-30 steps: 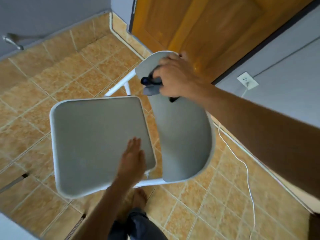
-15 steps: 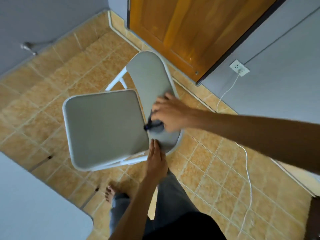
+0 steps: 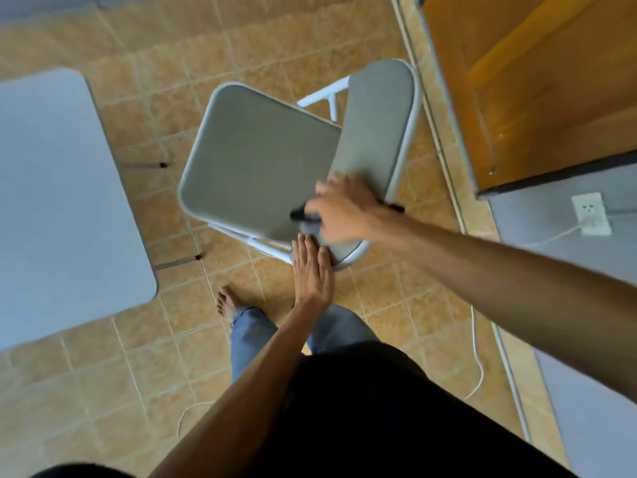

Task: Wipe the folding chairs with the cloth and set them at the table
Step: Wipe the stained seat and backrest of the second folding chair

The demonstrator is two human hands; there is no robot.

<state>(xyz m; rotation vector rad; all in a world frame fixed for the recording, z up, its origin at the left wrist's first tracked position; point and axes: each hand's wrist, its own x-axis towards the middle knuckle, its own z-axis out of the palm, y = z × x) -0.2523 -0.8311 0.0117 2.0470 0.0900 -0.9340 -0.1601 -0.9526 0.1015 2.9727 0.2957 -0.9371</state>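
A folding chair with a grey padded seat and a white metal frame stands unfolded on the tiled floor, its grey backrest towards the door. My right hand presses a dark-edged grey cloth against the lower end of the backrest; the hand is blurred and hides most of the cloth. My left hand lies flat, fingers together, on the chair's near corner where seat and backrest meet. The pale grey table is at the left.
A wooden door stands at the upper right. A wall socket feeds a white cable that runs along the floor on the right. The table's legs end in black feet between table and chair. My bare foot is on the tiles.
My right hand slid the cloth down the backrest from its top to its lower end. My left hand moved off the seat to the chair's near corner. I drew back, bringing the table into view.
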